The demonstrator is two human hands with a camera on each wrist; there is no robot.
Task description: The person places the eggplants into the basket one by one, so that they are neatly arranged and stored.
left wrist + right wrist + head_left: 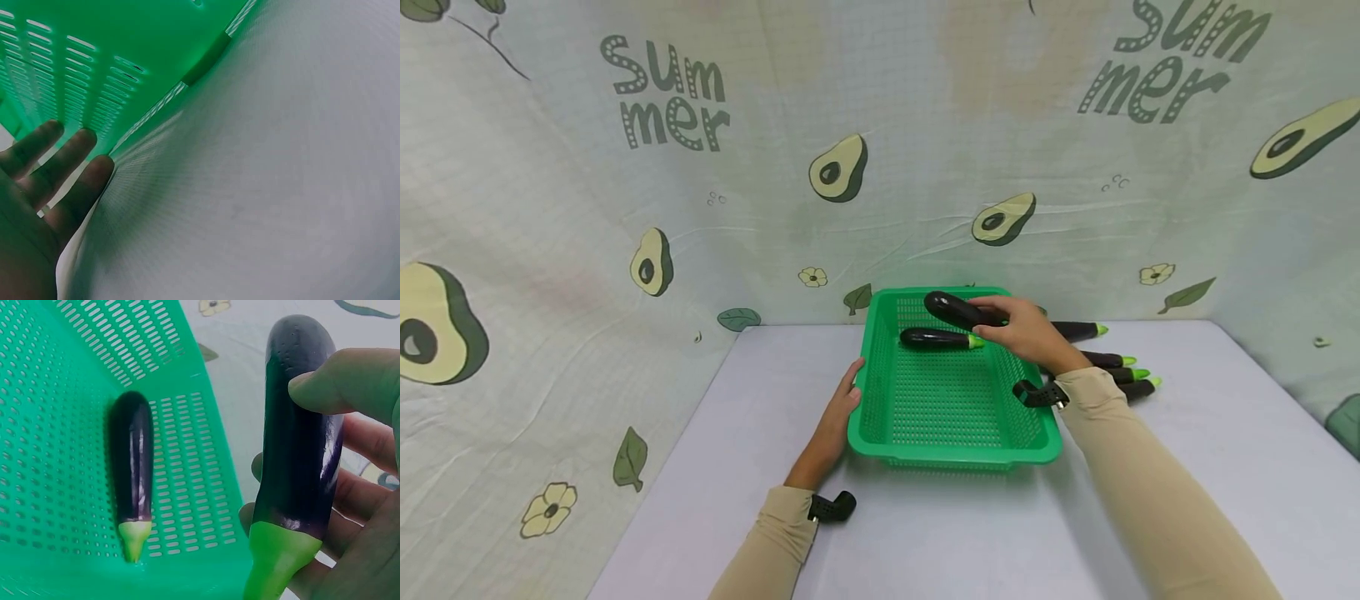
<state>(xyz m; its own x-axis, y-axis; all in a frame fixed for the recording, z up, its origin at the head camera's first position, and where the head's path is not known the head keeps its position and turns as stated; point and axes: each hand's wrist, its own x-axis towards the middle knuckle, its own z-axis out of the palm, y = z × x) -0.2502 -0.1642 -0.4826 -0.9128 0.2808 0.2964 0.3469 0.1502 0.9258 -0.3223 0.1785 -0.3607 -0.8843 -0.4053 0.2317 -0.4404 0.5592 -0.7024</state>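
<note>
Looks like a small staged tabletop booth, hung with pale cloth across the back and down both sides of the frame. Printed with avocados, leaves and "summer" lettering at upper left and upper right. Fronted by a plain pale table at lower centre. Cannot be pinned to home, kitchen or lab.

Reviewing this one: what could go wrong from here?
The glossy dark-purple eggplant with a green stem end might slip from the right hand, its skin looking slick. If dropped, it could strike the similar eggplant lying in the green perforated plastic basket.
</note>
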